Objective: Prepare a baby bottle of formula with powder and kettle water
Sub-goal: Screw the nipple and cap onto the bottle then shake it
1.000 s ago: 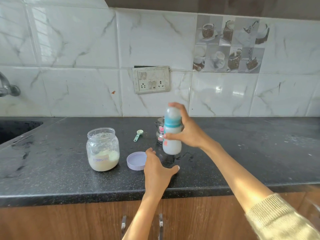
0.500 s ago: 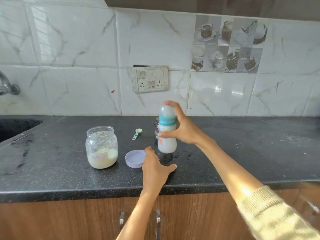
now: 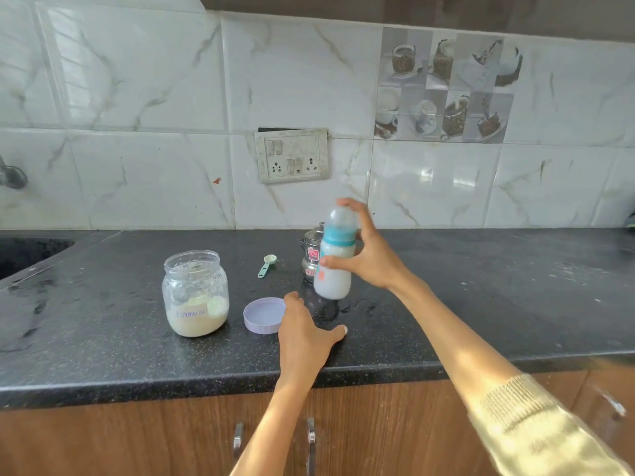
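My right hand (image 3: pixel 371 259) grips the capped bottle (image 3: pixel 335 259) mid-shake above the desk (image 3: pixel 481 304); left hand (image 3: pixel 304 334) rests open near its front edge; next, setting it down upright.

the countertop (image 3: pixel 481 290) looked like black speckled stone, polished. the wall tiles (image 3: pixel 137 80) were glossy white marble-look. the cabinet fronts (image 3: pixel 103 441) showed brown wood grain with shiny metal handles (image 3: pixel 311 438). the jar (image 3: pixel 195 293) was clear and glossy, glass or plastic, with a paper label. the kettle (image 3: pixel 311 255) was shiny metal. the bottle (image 3: pixel 335 259) looked cloudy plastic; the lid (image 3: pixel 264 316) matt lilac plastic. the sleeve (image 3: pixel 536 431) was ribbed knit.
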The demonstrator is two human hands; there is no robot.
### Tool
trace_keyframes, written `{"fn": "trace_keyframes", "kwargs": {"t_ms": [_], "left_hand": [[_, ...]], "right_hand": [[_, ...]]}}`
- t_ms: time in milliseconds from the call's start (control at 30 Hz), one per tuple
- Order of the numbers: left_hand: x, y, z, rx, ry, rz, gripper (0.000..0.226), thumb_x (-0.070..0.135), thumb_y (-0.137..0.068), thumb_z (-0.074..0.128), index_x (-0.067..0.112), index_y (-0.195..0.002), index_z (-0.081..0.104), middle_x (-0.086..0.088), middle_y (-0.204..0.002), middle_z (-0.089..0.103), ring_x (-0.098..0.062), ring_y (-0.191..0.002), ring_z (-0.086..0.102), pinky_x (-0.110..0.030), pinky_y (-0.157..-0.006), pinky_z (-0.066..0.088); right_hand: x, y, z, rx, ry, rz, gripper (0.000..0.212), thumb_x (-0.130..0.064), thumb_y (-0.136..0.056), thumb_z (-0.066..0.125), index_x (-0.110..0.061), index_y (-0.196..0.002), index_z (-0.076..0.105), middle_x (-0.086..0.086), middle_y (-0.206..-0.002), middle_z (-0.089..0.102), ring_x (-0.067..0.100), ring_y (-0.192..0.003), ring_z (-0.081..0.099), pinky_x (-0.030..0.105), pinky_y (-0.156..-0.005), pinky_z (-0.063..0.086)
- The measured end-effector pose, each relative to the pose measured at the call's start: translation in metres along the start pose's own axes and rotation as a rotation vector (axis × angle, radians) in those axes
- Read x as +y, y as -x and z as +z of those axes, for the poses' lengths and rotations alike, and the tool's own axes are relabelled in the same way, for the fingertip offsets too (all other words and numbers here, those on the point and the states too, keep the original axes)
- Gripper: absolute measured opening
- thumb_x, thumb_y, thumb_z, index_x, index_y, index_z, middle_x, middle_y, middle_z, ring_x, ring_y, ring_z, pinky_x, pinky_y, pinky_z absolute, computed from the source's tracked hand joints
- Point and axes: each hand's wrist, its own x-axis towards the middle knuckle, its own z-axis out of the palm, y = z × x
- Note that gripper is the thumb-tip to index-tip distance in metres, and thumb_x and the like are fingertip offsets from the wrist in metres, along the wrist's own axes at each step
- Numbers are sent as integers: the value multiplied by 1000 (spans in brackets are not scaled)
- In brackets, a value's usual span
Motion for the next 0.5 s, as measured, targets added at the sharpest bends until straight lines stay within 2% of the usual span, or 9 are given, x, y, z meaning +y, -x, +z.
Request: {"fn": "trace_keyframes", "kwargs": {"t_ms": [67, 167, 200, 333, 367, 467, 500], "left_hand": [[0, 0, 0, 0, -4, 5, 94, 26, -66, 84, 6, -136, 25, -12, -138, 45, -23, -126, 45, -27, -93, 38], [0, 0, 0, -6, 9, 3, 94, 25, -67, 84, 6, -137, 25, -12, -140, 44, -22, -126, 45, -25, -91, 36], [-1, 1, 0, -10, 9, 1, 93, 25, -67, 84, 7, -137, 25, -12, -140, 44, -22, -126, 45, -24, -90, 35], [-2, 0, 1, -17, 21, 2, 90, 25, -67, 83, 7, -135, 27, -9, -137, 46, -21, -124, 45, -23, -89, 34], [-1, -1, 1, -15, 25, 5, 89, 25, -67, 83, 8, -134, 27, -9, -137, 45, -21, -124, 45, -23, -89, 34], [0, -1, 0, -7, 14, 8, 90, 26, -67, 83, 8, -135, 27, -10, -138, 46, -21, -124, 46, -21, -88, 33], [-1, 1, 1, -5, 12, 8, 90, 26, -67, 83, 8, -135, 27, -10, -138, 46, -20, -124, 46, -21, -87, 33]], "right_hand": [[4, -1, -1, 120, -77, -25, 86, -7, -70, 81, -46, -124, 27, -19, -110, 47, 4, -90, 59, 27, -85, 54], [6, 1, 3, -77, 49, 16, 86, -10, -68, 82, -45, -126, 29, -19, -112, 48, 10, -97, 58, 32, -89, 53], [7, 3, 3, -92, 60, 32, 86, -12, -68, 83, -46, -126, 29, -20, -113, 48, 10, -99, 58, 32, -90, 53], [7, -4, -11, 219, -82, -49, 84, -6, -69, 82, -42, -124, 29, -31, -108, 47, 1, -89, 57, 23, -79, 54], [5, -6, -12, 219, -91, -45, 84, -5, -69, 81, -42, -124, 29, -32, -106, 47, 1, -88, 57, 23, -78, 54], [5, 1, -5, -37, 43, 18, 86, -8, -67, 83, -43, -125, 30, -24, -110, 47, -1, -91, 56, 21, -81, 51], [6, 2, -4, -37, 46, 15, 85, -9, -67, 83, -43, -125, 31, -23, -111, 46, -3, -90, 57, 20, -81, 51]]}}
